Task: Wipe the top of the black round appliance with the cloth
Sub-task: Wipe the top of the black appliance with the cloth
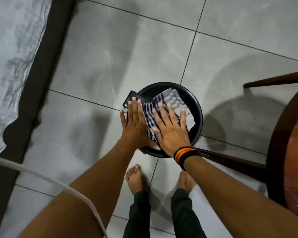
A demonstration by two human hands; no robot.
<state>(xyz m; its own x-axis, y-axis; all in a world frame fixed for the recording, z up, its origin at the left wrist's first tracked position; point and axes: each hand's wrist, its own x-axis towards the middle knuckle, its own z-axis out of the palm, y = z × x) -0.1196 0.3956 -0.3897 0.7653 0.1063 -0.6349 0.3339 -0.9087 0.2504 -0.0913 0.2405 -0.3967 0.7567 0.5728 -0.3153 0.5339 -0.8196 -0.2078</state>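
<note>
The black round appliance (193, 103) stands on the grey tiled floor at mid-frame, seen from above. A checked grey-and-dark cloth (169, 100) lies spread over its top. My right hand (170, 129), with a striped band at the wrist, lies flat on the cloth with fingers spread, pressing it down. My left hand (133, 124) rests flat against the appliance's left side, fingers straight and close together, beside a small black tab (129, 97) that sticks out from the rim. The cloth and my hands hide most of the lid.
A round wooden table (286, 143) with dark legs (230, 160) stands close on the right. A mattress with a pale sheet (10, 57) and dark edge lies on the left. A white cable (46, 179) crosses the lower left. My bare feet (135, 177) stand just below the appliance.
</note>
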